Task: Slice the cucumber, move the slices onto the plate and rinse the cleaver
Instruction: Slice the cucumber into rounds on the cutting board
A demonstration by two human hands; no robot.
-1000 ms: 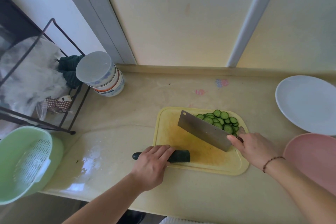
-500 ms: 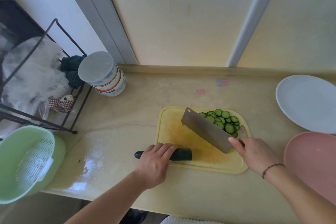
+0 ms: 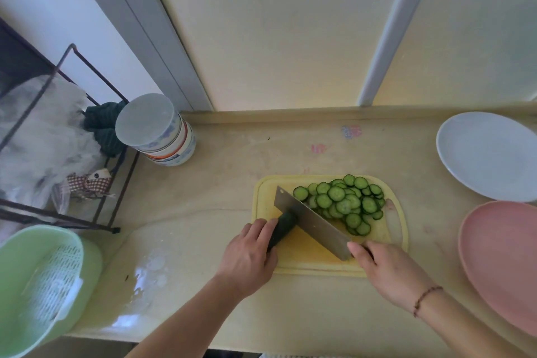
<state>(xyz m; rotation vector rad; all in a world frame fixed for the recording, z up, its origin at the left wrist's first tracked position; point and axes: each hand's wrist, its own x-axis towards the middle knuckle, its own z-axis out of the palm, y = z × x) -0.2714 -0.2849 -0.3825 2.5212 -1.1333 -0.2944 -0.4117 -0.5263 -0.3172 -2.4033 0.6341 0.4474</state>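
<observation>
A dark green cucumber [image 3: 283, 227] lies on the left part of the yellow cutting board [image 3: 308, 259], angled toward the far right. My left hand [image 3: 250, 254] grips it and covers its near end. My right hand [image 3: 386, 267] holds the handle of the steel cleaver [image 3: 311, 222], whose blade rests against the cucumber's cut end. A heap of several cucumber slices [image 3: 345, 202] sits on the far right of the board, behind the blade. A white plate [image 3: 488, 154] stands at the far right of the counter.
A pink plate [image 3: 499, 259] lies right of the board. A stack of bowls [image 3: 158, 132] stands at the back left beside a black wire rack [image 3: 58, 154]. A green colander basket [image 3: 40, 285] sits at the near left. A wet patch [image 3: 148, 273] marks the counter.
My left hand has turned the cucumber from lying across the board's near edge to pointing into the board. The cleaver has come down and left against its end.
</observation>
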